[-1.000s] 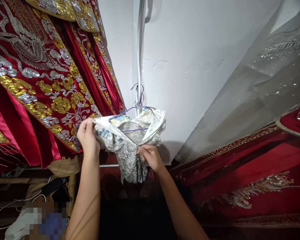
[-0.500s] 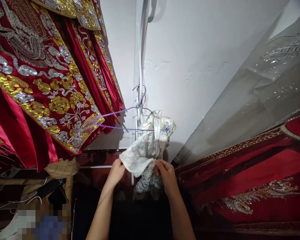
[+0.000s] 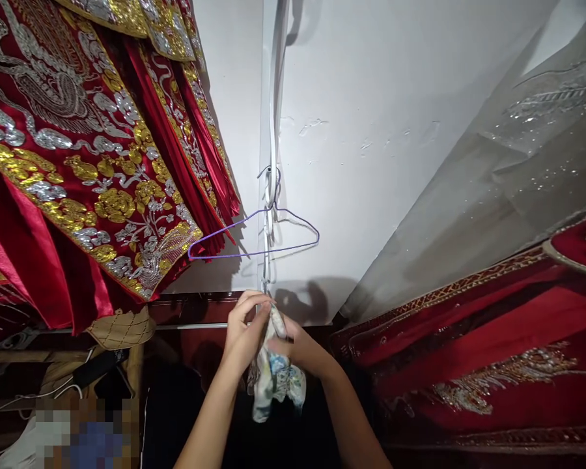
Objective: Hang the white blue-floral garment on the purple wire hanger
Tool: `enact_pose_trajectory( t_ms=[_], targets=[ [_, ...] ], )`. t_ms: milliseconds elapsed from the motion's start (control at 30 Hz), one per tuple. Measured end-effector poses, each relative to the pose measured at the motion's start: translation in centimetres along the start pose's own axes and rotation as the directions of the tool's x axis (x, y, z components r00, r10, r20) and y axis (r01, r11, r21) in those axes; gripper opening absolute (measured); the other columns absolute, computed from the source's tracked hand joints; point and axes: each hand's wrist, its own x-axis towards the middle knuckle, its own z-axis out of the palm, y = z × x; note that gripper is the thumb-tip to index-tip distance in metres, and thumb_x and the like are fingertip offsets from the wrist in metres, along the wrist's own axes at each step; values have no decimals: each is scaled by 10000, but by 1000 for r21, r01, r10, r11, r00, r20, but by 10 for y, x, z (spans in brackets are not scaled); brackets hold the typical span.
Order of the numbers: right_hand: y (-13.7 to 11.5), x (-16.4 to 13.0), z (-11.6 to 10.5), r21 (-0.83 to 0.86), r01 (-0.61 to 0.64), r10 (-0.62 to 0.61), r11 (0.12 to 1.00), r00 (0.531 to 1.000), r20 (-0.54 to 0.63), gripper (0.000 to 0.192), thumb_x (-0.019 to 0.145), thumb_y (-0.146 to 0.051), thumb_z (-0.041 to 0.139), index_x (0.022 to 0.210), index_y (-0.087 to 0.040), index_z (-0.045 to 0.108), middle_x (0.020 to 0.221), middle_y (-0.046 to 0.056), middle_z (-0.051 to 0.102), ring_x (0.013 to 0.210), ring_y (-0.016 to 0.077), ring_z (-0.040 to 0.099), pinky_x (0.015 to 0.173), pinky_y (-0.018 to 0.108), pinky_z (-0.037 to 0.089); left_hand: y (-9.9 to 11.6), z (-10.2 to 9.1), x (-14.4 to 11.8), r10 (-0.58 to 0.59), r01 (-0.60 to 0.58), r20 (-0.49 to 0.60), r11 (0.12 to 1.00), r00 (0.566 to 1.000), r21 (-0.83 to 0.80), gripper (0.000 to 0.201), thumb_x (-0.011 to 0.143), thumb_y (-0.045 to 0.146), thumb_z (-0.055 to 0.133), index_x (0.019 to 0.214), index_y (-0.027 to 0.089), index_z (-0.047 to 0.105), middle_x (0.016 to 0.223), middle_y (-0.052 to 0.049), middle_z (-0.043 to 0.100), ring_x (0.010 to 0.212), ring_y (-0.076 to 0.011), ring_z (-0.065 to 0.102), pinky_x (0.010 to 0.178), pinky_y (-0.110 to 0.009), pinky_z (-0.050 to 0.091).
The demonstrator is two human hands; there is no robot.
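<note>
Both hands, left hand and right hand, pinch the bunched printed cloth below the bare purple hanger; a loosened grip could likely let the slippery fabric drop.

Thin purple wire hanger, smooth; white blue-printed silky cloth, softly glossy; red satin robe with shiny gold and silver embroidery; matt white wall
</note>
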Motion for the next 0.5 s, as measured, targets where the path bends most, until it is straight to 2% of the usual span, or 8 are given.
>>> enact_pose_trajectory(
  t_ms=[33, 100, 167, 233, 300, 367, 433, 500],
  targets=[
    [-5, 2, -2, -57, -15, 18, 998, 999, 50, 312, 833, -412, 676, 1062, -200, 682, 829, 19, 666, 764, 202, 620, 762, 323, 512, -3, -6, 0, -16, 16, -8, 1000, 1000, 7, 241, 931, 405, 606, 912, 194, 719, 1190, -102, 601, 1122, -240, 574, 963, -324, 442],
    [-18, 9, -9, -149, 9, 3, 989, 996, 84, 148, 764, -272, 701, 873, -172, 714, 754, 10, 665, 696, 187, 607, 677, 295, 500, -5, -17, -3, -94, 94, 98, 996, 991, 1, 315, 969, 466, 512, 1011, 205, 682, 1244, -99, 584, 1153, -245, 562, 986, -341, 437],
    [-36, 20, -22, -208, 123, -125, 970, 992, 5, 96, 743, -217, 666, 795, -169, 730, 778, 26, 698, 715, 199, 629, 652, 290, 497, -4, -27, -11, -192, 188, 300, 981, 934, 42, 356, 981, 497, 464, 1128, 221, 633, 1180, -80, 626, 1126, -248, 577, 996, -357, 436],
    [-56, 35, -38, -273, 239, -287, 932, 946, -152, 228, 717, -203, 674, 929, -191, 757, 915, 49, 734, 835, 229, 660, 718, 308, 518, -2, -36, -20, -267, 219, 413, 962, 871, 160, 367, 951, 511, 513, 1135, 219, 638, 1087, -59, 667, 1087, -263, 594, 989, -355, 437],
    [-71, 54, -53, -348, 268, -387, 899, 858, -339, 439, 700, -215, 698, 1139, -214, 723, 1037, 67, 734, 943, 251, 659, 796, 333, 529, -2, -47, -25, -302, 192, 406, 938, 862, 290, 351, 928, 517, 537, 1015, 210, 683, 1003, -44, 694, 1024, -274, 615, 945, -329, 446],
    [-76, 76, -68, -370, 256, -413, 893, 792, -450, 558, 704, -240, 701, 1260, -208, 666, 1081, 81, 727, 986, 258, 653, 855, 355, 526, -2, -60, -25, -314, 164, 347, 902, 884, 399, 389, 937, 533, 487, 880, 209, 696, 874, -33, 702, 887, -263, 633, 831, -297, 460],
    [-70, 98, -79, -331, 221, -366, 917, 797, -480, 485, 754, -295, 656, 1226, -184, 679, 1044, 85, 733, 974, 248, 659, 869, 359, 521, -3, -77, -19, -316, 146, 284, 859, 905, 491, 419, 919, 547, 496, 750, 209, 678, 727, -28, 677, 733, -240, 615, 705, -274, 437],
    [-57, 115, -88, -312, 143, -276, 939, 856, -437, 357, 800, -345, 603, 1080, -165, 731, 975, 79, 740, 988, 244, 655, 892, 358, 506, -3, -96, -11, -324, 146, 224, 808, 919, 571, 430, 872, 551, 560, 618, 212, 633, 594, -29, 625, 596, -218, 570, 619, -269, 394]
  ],
)
